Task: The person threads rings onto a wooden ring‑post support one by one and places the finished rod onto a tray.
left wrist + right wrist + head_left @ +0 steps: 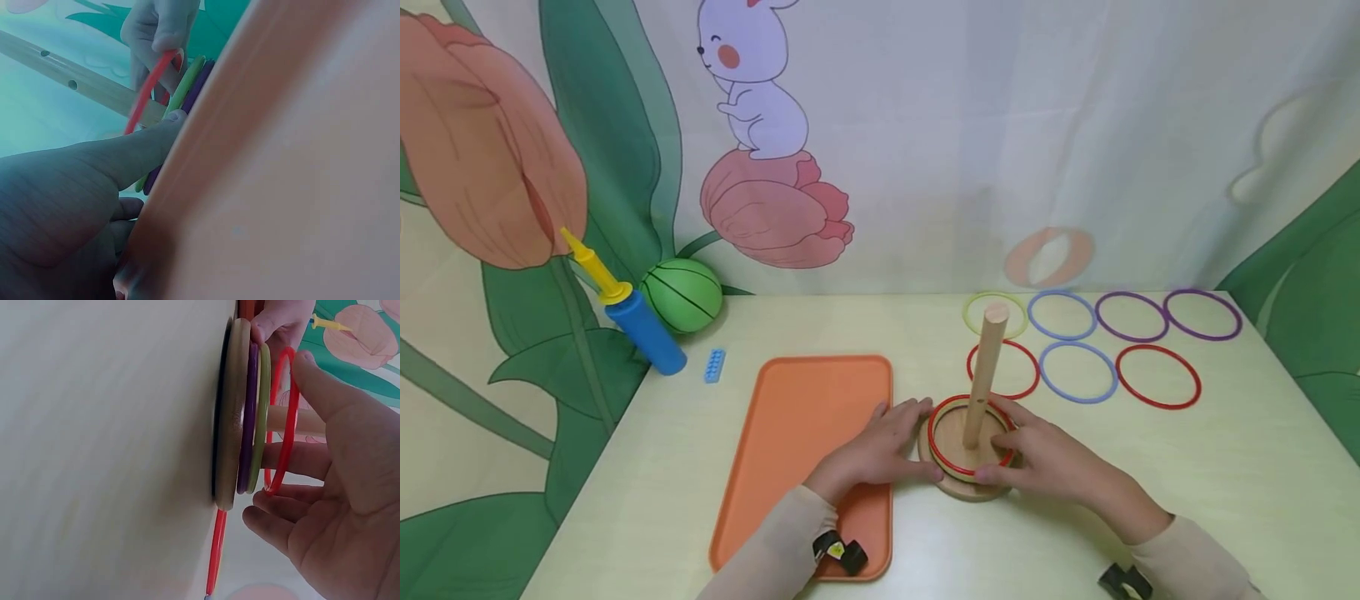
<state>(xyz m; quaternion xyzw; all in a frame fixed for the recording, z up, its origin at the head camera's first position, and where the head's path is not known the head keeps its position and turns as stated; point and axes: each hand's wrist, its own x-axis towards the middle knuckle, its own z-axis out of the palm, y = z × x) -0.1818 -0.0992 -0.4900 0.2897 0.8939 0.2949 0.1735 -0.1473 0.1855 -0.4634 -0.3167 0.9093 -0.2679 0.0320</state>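
Note:
A wooden stand has a round base [962, 489] and an upright peg [988, 367]. My right hand [1052, 458] pinches a red ring [289, 434] between thumb and fingers. The ring encircles the peg, tilted, a little above the rings below it. Under it a yellow-green ring [262, 419] lies on a purple ring [249, 419], both around the peg on the base. At the left side of the stand, my left hand [880, 446] has its fingers spread, thumb in front and fingertips behind. Its thumb tip [175, 117] touches the edge of the stacked rings.
An orange tray [790, 442] lies left of the stand, under my left forearm. Behind and right are flat rings, including a red ring [1197, 382], a blue ring [1115, 379] and a purple ring [1238, 321]. A green ball [681, 296], pump [647, 333] and blue brick [714, 366] sit far left.

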